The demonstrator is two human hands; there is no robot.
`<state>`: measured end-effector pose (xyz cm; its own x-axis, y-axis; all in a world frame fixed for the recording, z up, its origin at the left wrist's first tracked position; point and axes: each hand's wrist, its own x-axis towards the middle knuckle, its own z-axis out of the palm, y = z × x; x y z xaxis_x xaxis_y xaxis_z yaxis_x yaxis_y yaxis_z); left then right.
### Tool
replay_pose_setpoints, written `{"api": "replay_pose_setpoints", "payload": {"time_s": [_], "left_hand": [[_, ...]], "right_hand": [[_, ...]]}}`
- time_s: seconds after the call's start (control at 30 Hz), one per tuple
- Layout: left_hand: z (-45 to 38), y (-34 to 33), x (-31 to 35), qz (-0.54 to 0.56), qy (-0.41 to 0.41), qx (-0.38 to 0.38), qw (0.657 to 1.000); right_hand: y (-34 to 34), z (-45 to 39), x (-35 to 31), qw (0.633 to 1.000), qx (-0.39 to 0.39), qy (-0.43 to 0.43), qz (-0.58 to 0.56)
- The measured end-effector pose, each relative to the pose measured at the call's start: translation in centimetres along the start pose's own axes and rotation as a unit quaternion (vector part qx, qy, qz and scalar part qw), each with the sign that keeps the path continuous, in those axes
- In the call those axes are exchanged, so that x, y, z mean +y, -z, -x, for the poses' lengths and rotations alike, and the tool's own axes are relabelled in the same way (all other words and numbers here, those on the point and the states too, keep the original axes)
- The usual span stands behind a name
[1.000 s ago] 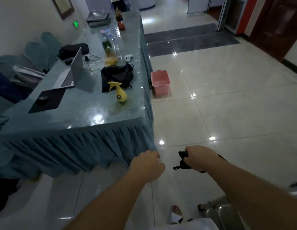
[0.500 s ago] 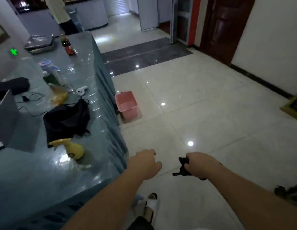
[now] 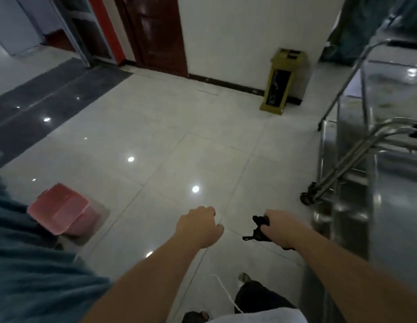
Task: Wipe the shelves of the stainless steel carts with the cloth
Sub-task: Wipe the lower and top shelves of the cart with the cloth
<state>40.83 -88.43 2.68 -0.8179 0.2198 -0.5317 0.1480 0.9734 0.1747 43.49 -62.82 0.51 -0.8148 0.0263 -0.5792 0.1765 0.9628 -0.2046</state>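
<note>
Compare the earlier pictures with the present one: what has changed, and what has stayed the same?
The view has swung right: the blue-draped table has slid to the left edge, the pink plastic bin now lies lower left, and the stainless steel carts have come in on the right. Unchanged: the right hand grips the black cloth; the left hand stays curled, empty.

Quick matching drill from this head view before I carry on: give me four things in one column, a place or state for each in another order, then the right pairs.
Things:
1. cloth
2. pink bin
3. gold bin
4. stainless steel cart

Places or states:
A. on the floor by the blue-skirted table
B. at the right edge of view
C. bunched in the right hand
D. against the white wall

Pairs: 1-C, 2-A, 3-D, 4-B
</note>
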Motion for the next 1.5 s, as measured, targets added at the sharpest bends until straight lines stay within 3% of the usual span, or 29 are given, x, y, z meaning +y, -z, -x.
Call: {"api": "replay_pose_setpoints", "payload": {"time_s": [0.23, 0.57, 0.7, 0.77, 0.83, 1.1, 1.2, 1.5], "left_hand": [[-12.4, 5.4, 6.6, -0.070, -0.077, -0.017, 0.994], [-27.3, 14.6, 20.2, -0.103, -0.154, -0.025, 0.982], [-32.7, 16.7, 24.8, -0.130, -0.196, -0.049, 0.971], [-35.8, 17.4, 27.4, -0.148, -0.230, -0.057, 0.960], [-38.7, 17.9, 30.2, -0.172, -0.270, -0.066, 0.945], [-50.1, 20.5, 37.5, -0.255, -0.406, -0.132, 0.868], [-53.5, 21.3, 39.9, -0.301, -0.440, -0.145, 0.834], [-55.4, 19.4, 44.3, -0.399, -0.523, -0.161, 0.735]], "right_hand": [[3.9, -7.7, 7.9, 0.993, 0.004, -0.096, -0.067], [15.5, -16.0, 17.8, 0.977, 0.055, -0.153, -0.135], [17.0, -17.9, 20.8, 0.951, 0.031, -0.182, -0.248], [17.4, -18.6, 21.9, 0.920, 0.060, -0.248, -0.297], [17.4, -19.3, 23.1, 0.917, 0.085, -0.277, -0.274], [20.8, -24.0, 24.9, 0.826, 0.085, -0.403, -0.385], [21.7, -25.6, 23.8, 0.766, 0.131, -0.441, -0.449], [19.2, -26.0, 21.0, 0.673, 0.123, -0.510, -0.522]]}}
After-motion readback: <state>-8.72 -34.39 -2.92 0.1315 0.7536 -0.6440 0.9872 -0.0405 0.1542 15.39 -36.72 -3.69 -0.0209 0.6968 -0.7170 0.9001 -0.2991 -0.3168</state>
